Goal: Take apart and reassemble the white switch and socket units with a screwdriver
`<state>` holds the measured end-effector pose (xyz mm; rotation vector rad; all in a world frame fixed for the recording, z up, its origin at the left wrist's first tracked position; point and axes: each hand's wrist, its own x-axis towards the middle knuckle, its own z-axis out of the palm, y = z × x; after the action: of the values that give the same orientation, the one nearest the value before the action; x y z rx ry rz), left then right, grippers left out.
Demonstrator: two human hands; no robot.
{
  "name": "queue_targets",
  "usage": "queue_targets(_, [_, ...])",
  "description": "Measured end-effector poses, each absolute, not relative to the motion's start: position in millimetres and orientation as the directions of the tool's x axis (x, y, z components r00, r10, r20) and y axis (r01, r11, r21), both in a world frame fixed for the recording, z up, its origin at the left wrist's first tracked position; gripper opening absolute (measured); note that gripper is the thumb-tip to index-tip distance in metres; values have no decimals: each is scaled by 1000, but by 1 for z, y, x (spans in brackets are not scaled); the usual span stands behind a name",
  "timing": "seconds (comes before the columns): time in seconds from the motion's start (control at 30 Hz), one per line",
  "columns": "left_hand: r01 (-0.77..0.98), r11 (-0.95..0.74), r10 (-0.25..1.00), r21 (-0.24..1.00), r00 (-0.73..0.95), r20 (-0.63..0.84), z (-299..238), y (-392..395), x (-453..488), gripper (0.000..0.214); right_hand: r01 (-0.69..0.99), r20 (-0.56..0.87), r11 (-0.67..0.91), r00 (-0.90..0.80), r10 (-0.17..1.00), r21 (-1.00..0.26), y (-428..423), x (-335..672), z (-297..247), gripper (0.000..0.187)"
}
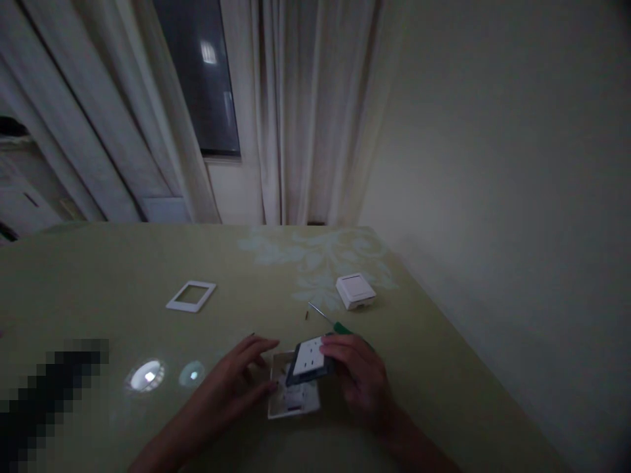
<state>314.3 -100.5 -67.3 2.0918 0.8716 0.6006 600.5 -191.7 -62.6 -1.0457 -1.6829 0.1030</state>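
My right hand grips a wall socket panel by its right side; it has a white face with several slots and a dark frame. The panel is tilted above a white back box that lies on the table with its hollow side up. At the box's left edge is my left hand, its fingers apart, thumb at the rim. Just beyond my right hand lies a screwdriver with a green handle, partly hidden by that hand. A small screw rests near its tip.
A white square frame lies farther off to the left. At the back right stands a closed white switch box. Lamp reflections shine on the green-yellow table. A wall runs along the right, with curtains behind.
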Motion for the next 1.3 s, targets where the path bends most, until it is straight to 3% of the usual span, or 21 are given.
queue_targets(0.13, [274,-486,673,830,723,156,-73,-108,313,92,602,757,646,-102,646,-470,-193,597,-64,31])
queue_targets(0.2, [234,-482,664,844,727,177,-76,-113,316,99,584,756,660,-115,644,-474,-193,597,-66,32])
queue_targets(0.37, [256,-495,737,830,629,246,-75,-116,325,88,523,700,648,-130,702,-553,-196,600,-68,43])
queue_targets(0.5, [271,-519,728,811,637,253,-61,-111,321,81,494,449,474,-177,876,-729,-199,603,-64,57])
queue_targets(0.63, [316,-508,733,801,647,210,-59,-107,319,79,495,300,359,-197,933,-791,-197,606,-60,61])
queue_targets(1.3, [340,-374,677,863,736,3,-67,-108,316,82,541,140,274,-276,951,-795,-192,605,-52,64])
